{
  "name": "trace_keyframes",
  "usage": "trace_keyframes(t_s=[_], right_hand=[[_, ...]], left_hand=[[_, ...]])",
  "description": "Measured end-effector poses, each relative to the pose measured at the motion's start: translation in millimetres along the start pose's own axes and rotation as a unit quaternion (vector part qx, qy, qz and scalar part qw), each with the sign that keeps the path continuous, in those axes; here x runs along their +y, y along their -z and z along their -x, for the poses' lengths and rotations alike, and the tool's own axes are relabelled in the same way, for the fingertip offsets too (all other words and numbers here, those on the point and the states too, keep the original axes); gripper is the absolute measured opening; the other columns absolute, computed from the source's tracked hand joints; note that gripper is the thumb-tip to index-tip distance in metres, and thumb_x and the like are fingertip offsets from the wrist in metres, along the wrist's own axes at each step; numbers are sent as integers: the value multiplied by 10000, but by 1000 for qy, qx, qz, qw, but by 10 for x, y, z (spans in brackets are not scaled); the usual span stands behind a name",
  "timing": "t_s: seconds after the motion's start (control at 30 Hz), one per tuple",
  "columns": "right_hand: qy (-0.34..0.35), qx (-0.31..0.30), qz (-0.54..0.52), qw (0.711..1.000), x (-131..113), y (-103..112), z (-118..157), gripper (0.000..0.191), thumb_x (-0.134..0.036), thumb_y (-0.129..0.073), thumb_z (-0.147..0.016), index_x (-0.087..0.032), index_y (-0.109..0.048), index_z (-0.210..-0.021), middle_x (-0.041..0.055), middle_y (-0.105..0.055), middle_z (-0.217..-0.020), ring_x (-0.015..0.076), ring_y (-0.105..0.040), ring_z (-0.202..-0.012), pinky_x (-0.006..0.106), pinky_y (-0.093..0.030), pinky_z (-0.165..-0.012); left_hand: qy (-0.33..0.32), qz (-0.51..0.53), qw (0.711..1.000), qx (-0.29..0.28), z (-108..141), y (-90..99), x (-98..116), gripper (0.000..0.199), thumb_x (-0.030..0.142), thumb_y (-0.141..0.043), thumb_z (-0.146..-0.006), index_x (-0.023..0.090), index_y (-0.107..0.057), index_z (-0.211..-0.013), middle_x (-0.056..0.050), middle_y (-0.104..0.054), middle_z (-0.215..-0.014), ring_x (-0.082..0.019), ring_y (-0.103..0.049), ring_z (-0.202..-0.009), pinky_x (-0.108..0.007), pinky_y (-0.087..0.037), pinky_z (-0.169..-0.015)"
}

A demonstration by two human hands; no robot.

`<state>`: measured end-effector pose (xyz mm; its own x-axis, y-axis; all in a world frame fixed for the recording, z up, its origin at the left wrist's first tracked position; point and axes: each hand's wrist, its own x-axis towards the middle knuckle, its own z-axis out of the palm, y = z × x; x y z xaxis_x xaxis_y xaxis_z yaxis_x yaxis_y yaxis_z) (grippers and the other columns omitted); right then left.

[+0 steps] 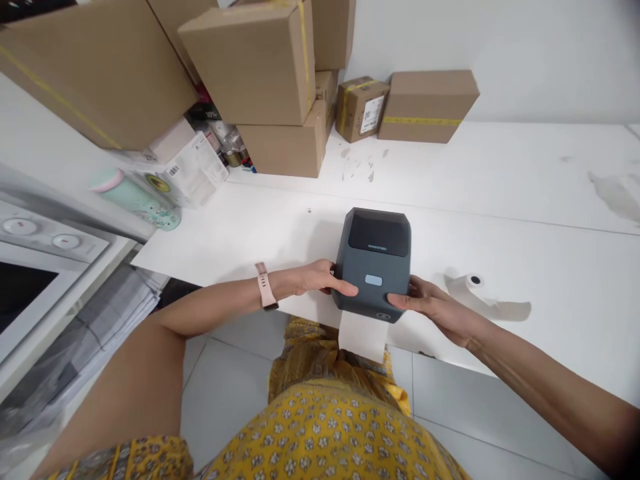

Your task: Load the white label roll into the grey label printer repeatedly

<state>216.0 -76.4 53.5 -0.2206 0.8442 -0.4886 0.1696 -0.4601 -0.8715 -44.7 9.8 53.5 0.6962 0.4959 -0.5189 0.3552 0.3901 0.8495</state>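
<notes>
Yellow dress [320,433], hands [320,277] [433,303] around lettered printer [374,263]

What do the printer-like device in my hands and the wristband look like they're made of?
Device: probably matte dark plastic, going by its smooth molded shell, with a glossier black panel on top.

Wristband: perhaps soft silicone or leather; it's smooth, pale pink and punched with holes.

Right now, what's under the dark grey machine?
White paper pokes out at the near edge of the dark grey machine, with white table around. Anything farther underneath is covered, so I can't tell.
</notes>
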Motion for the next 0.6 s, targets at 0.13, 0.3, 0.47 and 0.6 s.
trace_keyframes(t_s=[0.13, 0.3, 0.47, 0.6], right_hand=[[142, 157, 48, 976, 119, -259, 40, 685, -518, -725, -775, -229, -529, -1364, 129, -608, -1361, 332, -545, -1264, 544, -455, -1064], [364, 349, 148, 851, 413, -820, 154, 509, -432, -469, -971, -289, -428, -1458, 75, -463, -1506, 266, -367, -1432, 515, -278, -1196], [367, 371, 134, 842, 533, -915, 199, 438, -406, -316, -1024, -288, -525, -1391, 66, -526, -1442, 256, -440, -1371, 535, -328, -1150], [401, 348, 172, 830, 526, -848, 183, 417, -387, -330, -1029, -287, -549, -1370, 54, -567, -1408, 231, -411, -1390, 526, -312, -1162]], left_hand=[[-79, 48, 991, 102, 172, -310, -226, 573, 496, -782, -710, 148, -685, -1155, -150, -704, -1169, -300, -640, -1089, -440, -507, -936], [-156, 166, 930, 289, 424, -1048, -888, 584, 522, -787, -703, 182, -632, -1152, -122, -661, -1204, -241, -627, -1070, -339, -521, -867], [-71, 211, 956, 191, 416, -1393, -1053, 522, 601, -743, -712, 119, -675, -901, -66, -670, -788, -163, -634, -712, -253, -475, -602], [-82, 236, 950, 188, 324, -1376, -929, 514, 563, -805, -642, 115, -699, -871, -52, -684, -757, -138, -613, -637, -248, -457, -589]])
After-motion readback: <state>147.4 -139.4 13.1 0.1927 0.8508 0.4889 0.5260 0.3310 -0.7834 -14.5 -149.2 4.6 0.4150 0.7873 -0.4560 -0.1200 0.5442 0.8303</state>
